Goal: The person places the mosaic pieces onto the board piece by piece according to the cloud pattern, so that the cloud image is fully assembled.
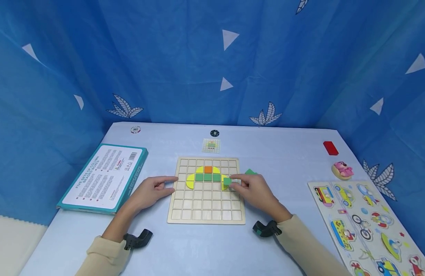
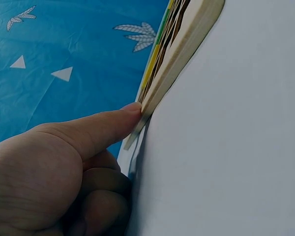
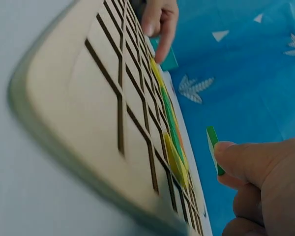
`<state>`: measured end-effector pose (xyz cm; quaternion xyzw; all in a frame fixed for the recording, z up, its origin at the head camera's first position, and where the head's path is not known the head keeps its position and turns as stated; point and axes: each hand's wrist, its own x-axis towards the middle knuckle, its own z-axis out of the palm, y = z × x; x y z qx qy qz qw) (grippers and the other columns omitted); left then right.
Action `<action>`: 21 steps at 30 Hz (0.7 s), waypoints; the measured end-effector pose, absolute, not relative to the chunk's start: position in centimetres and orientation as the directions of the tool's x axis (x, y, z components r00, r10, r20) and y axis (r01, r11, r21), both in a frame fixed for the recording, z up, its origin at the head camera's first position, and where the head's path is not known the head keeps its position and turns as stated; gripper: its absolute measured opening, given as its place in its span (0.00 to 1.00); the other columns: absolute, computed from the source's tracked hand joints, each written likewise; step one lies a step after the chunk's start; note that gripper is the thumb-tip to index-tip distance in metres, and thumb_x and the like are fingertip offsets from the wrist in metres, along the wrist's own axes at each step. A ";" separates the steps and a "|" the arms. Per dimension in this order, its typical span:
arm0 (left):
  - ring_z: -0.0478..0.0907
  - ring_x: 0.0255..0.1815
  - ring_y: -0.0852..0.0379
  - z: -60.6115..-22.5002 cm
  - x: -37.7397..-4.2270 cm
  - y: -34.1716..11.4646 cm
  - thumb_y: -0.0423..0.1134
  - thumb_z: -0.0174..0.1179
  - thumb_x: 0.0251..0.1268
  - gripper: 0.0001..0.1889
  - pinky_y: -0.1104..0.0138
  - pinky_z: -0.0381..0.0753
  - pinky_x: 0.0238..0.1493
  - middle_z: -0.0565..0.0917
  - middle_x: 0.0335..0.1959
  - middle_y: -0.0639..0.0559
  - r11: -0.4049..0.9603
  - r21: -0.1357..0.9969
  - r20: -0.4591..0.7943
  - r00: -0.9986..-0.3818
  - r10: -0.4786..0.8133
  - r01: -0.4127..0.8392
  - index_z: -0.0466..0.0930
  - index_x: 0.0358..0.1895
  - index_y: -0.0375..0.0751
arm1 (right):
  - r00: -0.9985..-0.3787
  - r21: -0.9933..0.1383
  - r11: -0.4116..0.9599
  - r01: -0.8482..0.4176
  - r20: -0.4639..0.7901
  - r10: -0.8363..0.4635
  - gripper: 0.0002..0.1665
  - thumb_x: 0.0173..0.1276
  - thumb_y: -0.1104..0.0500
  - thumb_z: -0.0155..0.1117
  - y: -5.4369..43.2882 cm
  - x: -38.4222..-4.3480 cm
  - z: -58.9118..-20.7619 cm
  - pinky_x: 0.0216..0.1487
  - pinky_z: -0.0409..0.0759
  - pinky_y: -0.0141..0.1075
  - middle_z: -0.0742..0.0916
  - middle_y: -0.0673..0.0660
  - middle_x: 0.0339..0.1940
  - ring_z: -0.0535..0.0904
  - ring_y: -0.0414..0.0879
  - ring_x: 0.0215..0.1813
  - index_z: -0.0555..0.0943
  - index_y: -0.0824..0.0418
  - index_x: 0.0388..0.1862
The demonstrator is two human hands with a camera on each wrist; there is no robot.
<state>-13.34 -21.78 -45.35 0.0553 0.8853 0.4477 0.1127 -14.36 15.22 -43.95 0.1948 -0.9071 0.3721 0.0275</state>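
A wooden grid board (image 1: 206, 221) lies flat in the middle of the table. Set in its upper half are an orange square (image 1: 208, 169), a row of green squares (image 1: 208, 177) and several yellow curved pieces (image 1: 190, 181). My right hand (image 1: 256, 189) pinches a green square tile (image 1: 227, 181) between thumb and finger. In the head view that tile overlaps the right yellow piece; the right wrist view shows it held apart from the board. The thumb and index finger of my left hand (image 1: 146, 194) touch the board's left edge, the other fingers bent. Another green piece (image 1: 250, 171) lies partly hidden behind my right hand.
Behind the board lies a small pattern card (image 1: 211, 145). A teal-edged box (image 1: 105, 178) is at left. To the right are a picture puzzle board (image 1: 366, 222), a pink toy figure (image 1: 343, 170) and a red block (image 1: 330, 148). Blue curtains surround the table.
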 end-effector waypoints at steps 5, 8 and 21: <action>0.63 0.19 0.57 -45.3 -13.3 -21.7 0.44 0.69 0.67 0.21 0.65 0.65 0.27 0.66 0.16 0.55 0.594 0.805 -0.150 -0.968 0.203 0.000 0.83 0.63 0.52 | -0.918 -0.669 0.644 -0.371 0.161 -0.362 0.16 0.67 0.52 0.75 13.2 -14.4 -44.5 0.20 0.56 0.30 0.66 0.41 0.12 0.58 0.34 0.16 0.89 0.55 0.52; 0.63 0.19 0.57 -45.3 -13.3 -21.7 0.44 0.69 0.68 0.21 0.65 0.65 0.27 0.66 0.16 0.55 0.598 0.802 -0.153 -0.967 0.202 -0.002 0.83 0.63 0.52 | -0.919 -0.645 0.667 -0.374 0.158 -0.362 0.16 0.68 0.51 0.74 12.6 -14.3 -44.8 0.19 0.55 0.31 0.65 0.41 0.12 0.58 0.34 0.15 0.89 0.54 0.52; 0.63 0.19 0.56 -45.3 -13.3 -21.7 0.45 0.69 0.67 0.21 0.65 0.65 0.27 0.66 0.16 0.54 0.605 0.796 -0.148 -0.970 0.193 -0.001 0.84 0.63 0.53 | -0.905 -0.530 0.734 -0.425 0.217 -0.367 0.18 0.68 0.48 0.73 11.6 -13.9 -45.7 0.19 0.55 0.30 0.67 0.40 0.10 0.62 0.35 0.14 0.89 0.52 0.54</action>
